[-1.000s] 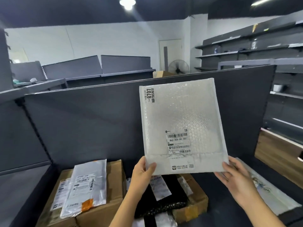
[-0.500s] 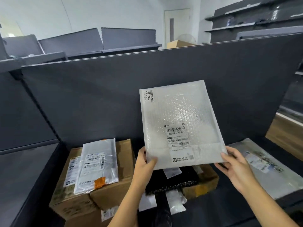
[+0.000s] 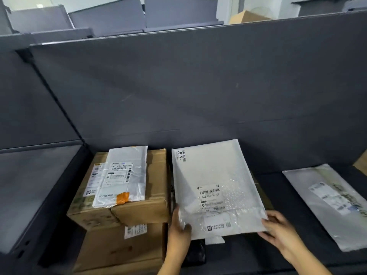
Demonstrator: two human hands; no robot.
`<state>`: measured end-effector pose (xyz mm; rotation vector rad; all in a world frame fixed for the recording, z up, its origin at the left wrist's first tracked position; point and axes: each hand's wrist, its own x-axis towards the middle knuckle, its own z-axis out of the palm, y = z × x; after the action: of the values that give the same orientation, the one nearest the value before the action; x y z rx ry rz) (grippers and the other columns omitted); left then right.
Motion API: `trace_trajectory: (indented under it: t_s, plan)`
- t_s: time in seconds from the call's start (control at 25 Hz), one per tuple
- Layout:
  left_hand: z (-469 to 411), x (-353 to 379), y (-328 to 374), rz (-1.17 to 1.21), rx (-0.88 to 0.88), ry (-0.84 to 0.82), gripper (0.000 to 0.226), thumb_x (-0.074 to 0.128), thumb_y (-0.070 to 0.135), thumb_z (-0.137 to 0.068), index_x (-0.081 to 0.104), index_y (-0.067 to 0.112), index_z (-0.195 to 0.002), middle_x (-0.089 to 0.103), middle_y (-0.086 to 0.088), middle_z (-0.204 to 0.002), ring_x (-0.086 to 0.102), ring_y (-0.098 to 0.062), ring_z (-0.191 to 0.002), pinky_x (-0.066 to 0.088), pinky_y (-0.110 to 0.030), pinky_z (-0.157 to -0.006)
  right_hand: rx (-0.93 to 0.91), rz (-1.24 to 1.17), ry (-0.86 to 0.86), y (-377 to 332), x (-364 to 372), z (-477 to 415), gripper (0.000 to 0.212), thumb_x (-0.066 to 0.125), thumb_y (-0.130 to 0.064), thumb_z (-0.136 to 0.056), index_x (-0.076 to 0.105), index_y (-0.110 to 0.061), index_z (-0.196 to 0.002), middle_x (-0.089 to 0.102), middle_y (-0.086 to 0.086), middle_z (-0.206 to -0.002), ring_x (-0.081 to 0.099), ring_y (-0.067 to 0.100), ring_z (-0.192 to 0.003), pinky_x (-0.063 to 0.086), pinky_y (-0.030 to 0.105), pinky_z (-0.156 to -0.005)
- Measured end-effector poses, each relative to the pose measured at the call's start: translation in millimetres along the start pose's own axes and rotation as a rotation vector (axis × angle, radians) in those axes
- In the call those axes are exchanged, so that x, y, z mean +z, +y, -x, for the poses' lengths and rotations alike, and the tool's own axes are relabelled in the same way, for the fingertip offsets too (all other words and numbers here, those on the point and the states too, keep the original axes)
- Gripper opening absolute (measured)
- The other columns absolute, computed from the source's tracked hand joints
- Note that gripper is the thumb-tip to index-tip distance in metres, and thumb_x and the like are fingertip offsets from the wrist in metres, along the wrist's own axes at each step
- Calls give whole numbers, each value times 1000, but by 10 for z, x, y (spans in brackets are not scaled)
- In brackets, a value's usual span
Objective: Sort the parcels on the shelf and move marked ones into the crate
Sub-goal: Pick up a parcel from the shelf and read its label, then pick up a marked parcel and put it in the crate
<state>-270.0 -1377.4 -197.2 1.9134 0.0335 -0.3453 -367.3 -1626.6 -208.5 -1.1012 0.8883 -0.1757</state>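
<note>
The white bubble mailer (image 3: 214, 187) sits low over the shelf (image 3: 248, 257), label up, just right of a cardboard box (image 3: 155, 197). The left hand (image 3: 179, 233) pinches its near left corner and the right hand (image 3: 280, 233) grips its near right corner. A small white mailer (image 3: 123, 175) lies on the box. A grey bag (image 3: 327, 205) lies well apart to the right.
</note>
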Motion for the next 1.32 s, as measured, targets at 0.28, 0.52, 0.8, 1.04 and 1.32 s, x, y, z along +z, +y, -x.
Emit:
trace_trajectory:
  t_s: [0.28,0.52,0.8,1.04,1.32]
  plan:
    - [-112,4,-287,-301,-79,43,56,49,7,-90,35,12,-144,45,-10,-144,46,-25,-129,39,-22,-98,149,83,-38,135,79,-30,13,51,7,-88,54,-5,-91,58,14,-93,57,26,-83,50,36,-66]
    - [-230,79,-267,-399,-152,44,56,53,14,-89,37,5,-142,43,-17,-145,41,-30,-134,31,-37,-112,170,134,-89,19,182,21,14,53,8,-87,55,-3,-97,57,16,-98,55,30,-93,48,37,-62]
    - [-21,411,280,-265,-403,100,70,54,35,-89,23,8,-146,12,-21,-154,11,-34,-143,11,-36,-116,194,129,-82,27,229,-7,20,55,9,-85,54,-1,-102,54,21,-116,55,35,-103,51,38,-63]
    - [-57,633,440,-263,-371,99,69,59,29,-86,25,13,-144,10,-13,-155,8,-31,-143,10,-36,-117,171,90,-32,22,166,23,24,53,6,-86,54,-8,-106,60,11,-99,58,24,-88,46,32,-65]
    - [-50,878,629,-311,-294,58,68,60,28,-85,27,14,-143,15,-14,-153,13,-32,-141,12,-37,-116,138,81,122,-17,-275,29,16,50,-5,-93,52,-14,-106,60,4,-95,57,26,-98,38,37,-84]
